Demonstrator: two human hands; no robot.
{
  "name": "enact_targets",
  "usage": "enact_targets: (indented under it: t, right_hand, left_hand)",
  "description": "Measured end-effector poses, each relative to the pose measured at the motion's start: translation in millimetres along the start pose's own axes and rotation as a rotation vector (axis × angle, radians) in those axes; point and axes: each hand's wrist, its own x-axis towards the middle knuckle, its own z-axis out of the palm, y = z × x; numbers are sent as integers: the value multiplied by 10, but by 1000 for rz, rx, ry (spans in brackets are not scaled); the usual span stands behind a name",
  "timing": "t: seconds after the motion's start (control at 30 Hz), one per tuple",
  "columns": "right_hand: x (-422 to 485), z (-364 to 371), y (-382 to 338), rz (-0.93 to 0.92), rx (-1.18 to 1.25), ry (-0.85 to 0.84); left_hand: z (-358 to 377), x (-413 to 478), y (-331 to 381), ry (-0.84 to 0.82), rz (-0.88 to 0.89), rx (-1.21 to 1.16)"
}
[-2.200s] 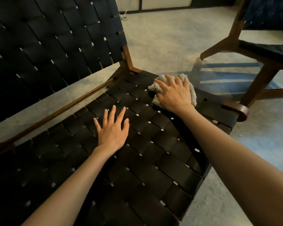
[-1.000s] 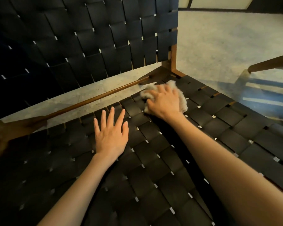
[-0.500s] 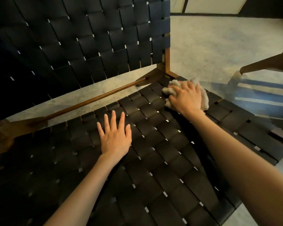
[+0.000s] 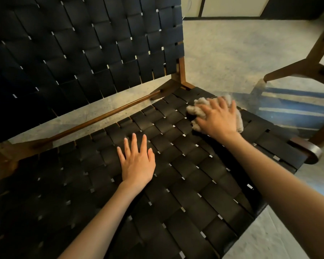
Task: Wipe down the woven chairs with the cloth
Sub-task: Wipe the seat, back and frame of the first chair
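Note:
A chair with a black woven seat (image 4: 176, 193), a black woven backrest (image 4: 79, 53) and a brown wooden frame fills the view. My left hand (image 4: 137, 161) lies flat on the middle of the seat with its fingers straight and spread. My right hand (image 4: 218, 118) presses a crumpled grey cloth (image 4: 195, 109) onto the seat near its far right corner, fingers spread over it. The hand covers most of the cloth, which shows at the fingertips and at the right side.
A second chair (image 4: 314, 70) with a wooden frame stands at the right, its legs on the pale speckled floor (image 4: 223, 53). The seat's rounded wooden corner (image 4: 309, 150) juts out at the right. A dark baseboard runs along the far wall.
My right hand slid the cloth from near the back rail to the right along the far part of the seat. My left hand stayed flat on the seat. The camera view shifted.

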Motion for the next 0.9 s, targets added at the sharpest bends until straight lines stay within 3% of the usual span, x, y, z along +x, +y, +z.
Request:
enact_targets:
  t: [0.1, 0.37, 0.43, 0.63, 0.9]
  right_hand:
    - [-67, -23, -24, 18, -24, -27]
    - [-890, 52, -722, -274, 128, -75]
    - [-820, 7, -561, -251, 69, -53]
    - [-407, -252, 311, 99, -29, -17]
    - [-1276, -144, -492, -123, 114, -39]
  left_hand:
    - [0, -26, 73, -25, 20, -21]
    - [-6, -150, 110, -27, 50, 6]
    - [-12, -203, 126, -38, 47, -3]
    - [7, -327, 220, -94, 56, -50]
    - [-18, -444, 265, -123, 103, -23]
